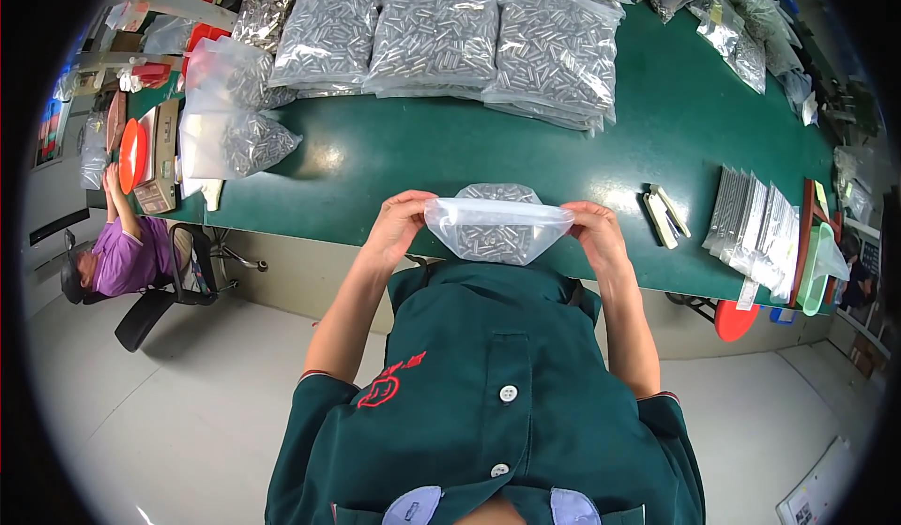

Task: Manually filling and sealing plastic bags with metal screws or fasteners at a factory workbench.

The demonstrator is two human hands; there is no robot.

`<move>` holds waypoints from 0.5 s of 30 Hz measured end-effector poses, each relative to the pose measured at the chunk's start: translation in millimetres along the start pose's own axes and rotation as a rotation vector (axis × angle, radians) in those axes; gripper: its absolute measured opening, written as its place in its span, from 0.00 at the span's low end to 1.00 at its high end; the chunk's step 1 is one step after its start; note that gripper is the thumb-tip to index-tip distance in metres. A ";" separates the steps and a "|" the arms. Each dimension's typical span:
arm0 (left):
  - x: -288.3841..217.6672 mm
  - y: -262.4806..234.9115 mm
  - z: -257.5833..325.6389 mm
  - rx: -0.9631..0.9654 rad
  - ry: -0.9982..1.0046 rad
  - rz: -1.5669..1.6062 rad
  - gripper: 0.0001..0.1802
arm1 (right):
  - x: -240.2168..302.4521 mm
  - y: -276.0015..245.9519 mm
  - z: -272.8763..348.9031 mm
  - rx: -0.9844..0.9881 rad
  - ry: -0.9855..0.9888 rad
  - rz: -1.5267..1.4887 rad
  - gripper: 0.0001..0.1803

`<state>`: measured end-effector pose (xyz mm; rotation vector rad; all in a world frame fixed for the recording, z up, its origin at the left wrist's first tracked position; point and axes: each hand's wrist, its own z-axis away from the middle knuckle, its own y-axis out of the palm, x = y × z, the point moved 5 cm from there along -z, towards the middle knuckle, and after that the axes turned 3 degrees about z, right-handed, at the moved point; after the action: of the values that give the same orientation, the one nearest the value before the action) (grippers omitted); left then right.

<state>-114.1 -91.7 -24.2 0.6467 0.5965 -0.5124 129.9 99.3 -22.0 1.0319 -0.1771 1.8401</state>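
A clear plastic bag [497, 242] of small metal pins lies at the table's front edge, close to my body. Its upper part is folded into a flat strip, stretched straight between my hands. My left hand [398, 223] pinches the left end of that strip between thumb and fingers. At the opposite end, my right hand [595, 228] grips the right corner the same way. The pins sit spread below and behind the fold. Right of my right hand a cream stapler [664, 215] rests on the green table [394, 150].
Filled bags of metal pins [434, 32] are stacked along the back. At the left stand more partly filled bags [258, 140]. A row of flat clear packets [751, 225] stands at the right, beside a green tray [817, 267]. A seated person [141, 253] works at the far left.
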 end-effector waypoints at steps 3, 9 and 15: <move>18.7 -7.3 -6.7 -0.062 -0.131 0.127 0.09 | -27.3 -7.6 -10.2 -0.012 0.165 -0.135 0.08; 12.2 -2.6 -0.1 -0.014 0.045 0.196 0.09 | -26.1 -9.1 -9.3 -0.004 0.095 -0.224 0.09; -16.4 3.7 11.2 0.136 0.115 0.034 0.08 | -4.1 0.3 3.4 0.072 0.050 -0.138 0.08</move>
<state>-119.8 -92.7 -4.8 0.8182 0.6613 -0.4894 132.2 94.6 -22.8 1.0211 -0.0101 1.7556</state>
